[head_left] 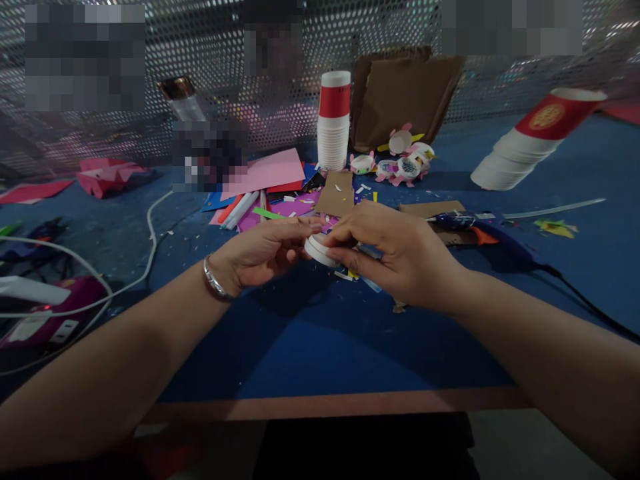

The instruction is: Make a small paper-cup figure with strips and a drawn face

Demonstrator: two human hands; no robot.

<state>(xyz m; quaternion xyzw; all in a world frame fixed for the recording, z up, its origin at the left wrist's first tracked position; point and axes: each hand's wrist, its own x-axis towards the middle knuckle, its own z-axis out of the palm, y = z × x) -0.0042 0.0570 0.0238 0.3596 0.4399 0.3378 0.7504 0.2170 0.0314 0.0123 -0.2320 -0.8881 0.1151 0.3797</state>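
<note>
A small, round white piece that looks like a cut-off paper cup base [321,251] is held above the blue table. My right hand [395,250] pinches it between thumb and fingers from the right. On its left side my left hand [267,250], with a silver bracelet at the wrist, has its fingertips against the rim; part of that grip is hidden. Just behind the hands lie a strip of brown cardboard [336,193] and scattered paper scraps. A blue glue gun [510,240] rests to the right of my right hand.
Stacked paper cups stand upright [333,133] at the back, and another cup stack [540,140] leans at right. Several small decorated cup pieces [405,167] sit before cardboard sheets [405,100]. Coloured paper [273,172] and markers [240,210] lie left of centre. White cables [150,247] cross near a power strip [55,313].
</note>
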